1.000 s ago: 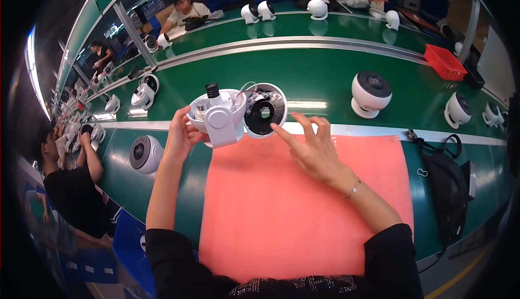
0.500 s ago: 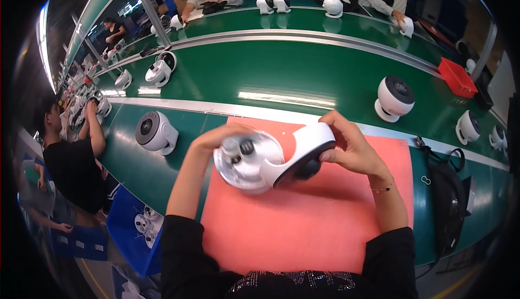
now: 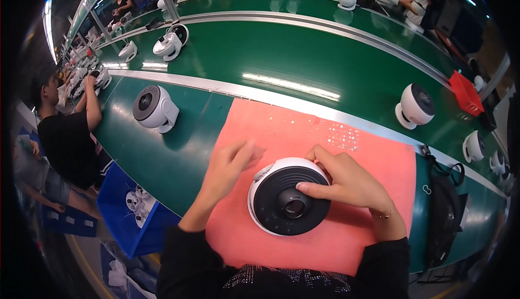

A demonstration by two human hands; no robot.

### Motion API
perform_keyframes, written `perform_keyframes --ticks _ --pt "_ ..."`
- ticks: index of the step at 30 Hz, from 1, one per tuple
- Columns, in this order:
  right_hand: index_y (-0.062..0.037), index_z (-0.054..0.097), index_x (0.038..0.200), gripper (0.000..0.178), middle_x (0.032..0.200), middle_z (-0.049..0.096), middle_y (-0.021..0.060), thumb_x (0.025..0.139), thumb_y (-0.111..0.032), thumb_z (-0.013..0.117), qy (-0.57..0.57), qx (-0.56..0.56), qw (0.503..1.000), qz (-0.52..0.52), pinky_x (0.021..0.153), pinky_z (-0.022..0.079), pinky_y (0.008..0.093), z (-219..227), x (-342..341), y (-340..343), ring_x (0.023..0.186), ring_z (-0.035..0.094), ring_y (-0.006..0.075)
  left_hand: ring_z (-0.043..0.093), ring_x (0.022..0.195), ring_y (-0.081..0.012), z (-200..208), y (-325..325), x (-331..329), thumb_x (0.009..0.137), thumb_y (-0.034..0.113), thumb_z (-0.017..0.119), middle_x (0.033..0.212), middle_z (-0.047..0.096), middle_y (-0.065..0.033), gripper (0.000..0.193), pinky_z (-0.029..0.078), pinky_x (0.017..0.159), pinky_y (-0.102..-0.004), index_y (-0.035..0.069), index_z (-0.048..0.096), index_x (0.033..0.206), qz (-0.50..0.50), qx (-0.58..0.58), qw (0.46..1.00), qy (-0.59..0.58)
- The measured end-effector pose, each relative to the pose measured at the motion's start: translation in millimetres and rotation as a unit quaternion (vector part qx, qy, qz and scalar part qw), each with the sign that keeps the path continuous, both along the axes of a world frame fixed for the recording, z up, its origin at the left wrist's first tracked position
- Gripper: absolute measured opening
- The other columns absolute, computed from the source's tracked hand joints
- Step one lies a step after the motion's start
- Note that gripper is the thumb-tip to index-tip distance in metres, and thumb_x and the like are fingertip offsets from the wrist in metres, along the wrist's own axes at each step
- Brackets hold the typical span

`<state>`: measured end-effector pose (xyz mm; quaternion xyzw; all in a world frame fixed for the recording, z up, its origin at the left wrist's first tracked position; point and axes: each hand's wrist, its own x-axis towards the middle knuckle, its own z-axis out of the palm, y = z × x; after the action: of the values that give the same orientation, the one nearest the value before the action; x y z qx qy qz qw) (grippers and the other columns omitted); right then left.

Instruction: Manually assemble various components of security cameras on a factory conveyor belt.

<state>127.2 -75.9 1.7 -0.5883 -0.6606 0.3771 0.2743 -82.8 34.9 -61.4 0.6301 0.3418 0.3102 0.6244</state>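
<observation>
A round white device [image 3: 291, 195] with a black ringed face and a lens-like centre rests face up on the pink mat [image 3: 303, 253] in front of me. My right hand [image 3: 344, 178] grips it from the right. The thumb lies across the black face and the fingers go over the far white rim. My left hand [image 3: 230, 163] is off the device, just to its upper left, holding nothing. Its fingers are stretched out and slightly smeared. The underside of the device is hidden. Several small shiny screws [image 3: 343, 136] lie on the far part of the mat.
A like device [image 3: 154, 106] stands left on the green bench, another [image 3: 416, 105] on the belt at right. A black bag [image 3: 445, 207] lies right of the mat, a blue bin [image 3: 120, 204] at lower left. A co-worker [image 3: 70, 142] sits left; a red tray [image 3: 466, 94] is far right.
The device was held up tilted between both hands with its underside showing; now it is turned face up and lower. My left hand has let go of it. The view has shifted slightly.
</observation>
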Motion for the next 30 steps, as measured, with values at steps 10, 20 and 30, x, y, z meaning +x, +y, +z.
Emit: perform_keyframes --ticks 10,20,30 --pt "-0.0018 0.054 0.079 0.040 0.060 0.056 0.0143 0.078 -0.040 0.068 -0.103 0.061 0.993 -0.006 0.053 0.044 0.0333 6 -22 -1 0.054 0.058 0.0259 0.070 0.076 -0.0212 23 -65 -50 0.067 0.013 0.079 0.072 0.066 -0.0154 0.033 0.054 0.068 -0.0290 -0.006 0.063 0.089 -0.023 0.222 0.969 0.108" --pt "-0.0026 0.054 0.056 0.054 0.045 0.046 0.0159 0.093 -0.040 0.044 -0.212 0.108 0.971 -0.023 0.049 0.040 0.0432 -16 -29 22 0.046 0.050 0.0345 0.056 0.043 -0.0266 36 -31 -60 0.072 0.044 0.073 0.047 0.053 -0.0132 0.049 0.045 0.045 -0.0337 -0.001 0.061 0.059 -0.099 0.314 0.895 0.301" --pt "-0.0043 0.057 0.063 0.042 0.053 0.054 0.0129 0.085 -0.040 0.058 -0.229 0.153 0.960 -0.042 0.046 0.042 0.0421 -11 -44 32 0.046 0.054 0.0321 0.055 0.044 -0.0302 44 -21 -70 0.075 0.049 0.068 0.046 0.052 -0.0147 0.051 0.045 0.048 -0.0369 0.000 0.063 0.062 -0.118 0.257 0.903 0.324"
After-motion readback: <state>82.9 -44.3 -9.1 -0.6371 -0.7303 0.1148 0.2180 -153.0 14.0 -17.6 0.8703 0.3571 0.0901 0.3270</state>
